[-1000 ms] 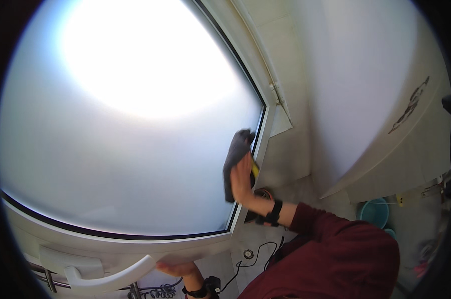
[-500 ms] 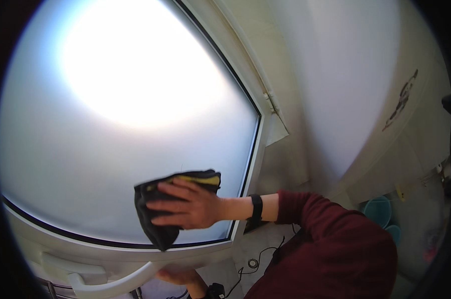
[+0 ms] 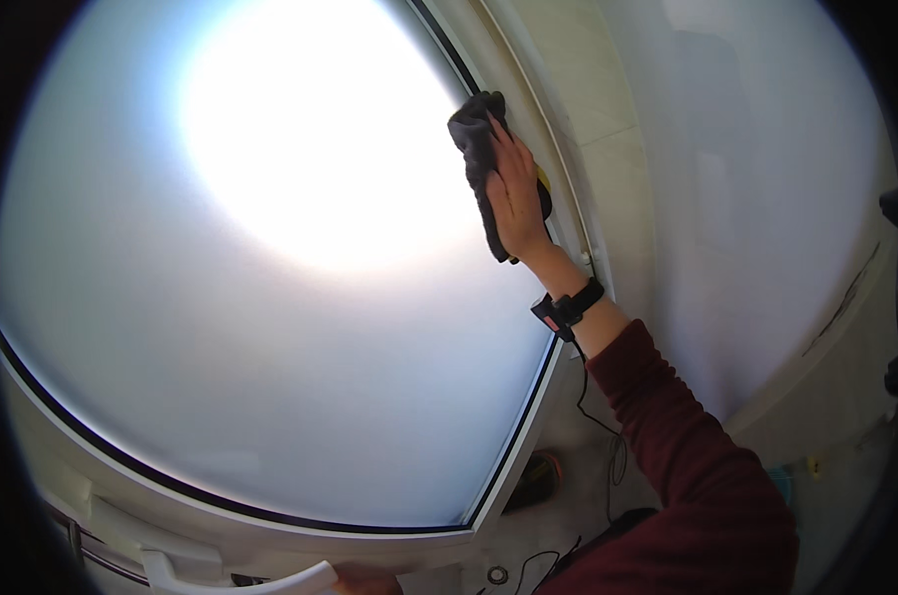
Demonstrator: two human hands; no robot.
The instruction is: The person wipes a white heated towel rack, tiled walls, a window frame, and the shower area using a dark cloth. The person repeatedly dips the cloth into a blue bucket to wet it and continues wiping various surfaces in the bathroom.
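Observation:
My right hand (image 3: pixel 515 193) presses a folded dark grey cloth (image 3: pixel 476 149) with a bit of yellow edging against the right side of a window sash. The cloth lies over the black seal, where the frosted glass pane (image 3: pixel 300 367) meets the white frame (image 3: pixel 270 531). The fingers lie along the cloth and point up. At the bottom edge my left hand (image 3: pixel 364 581) is beside the tip of the white window handle (image 3: pixel 290 578). Only a part of it shows, and its fingers are hidden.
A curved white surface (image 3: pixel 746 198) rises close on the right of my arm. Below are a thin black cable (image 3: pixel 615 461), a dark shoe (image 3: pixel 536 483) and the tiled floor. Metal rails (image 3: pixel 102 555) show at the lower left. A teal container (image 3: pixel 781 484) stands at the lower right.
My right hand and the cloth have moved up and right, from the lower part of the pane to its right edge. My left hand has slipped lower in view beside the handle.

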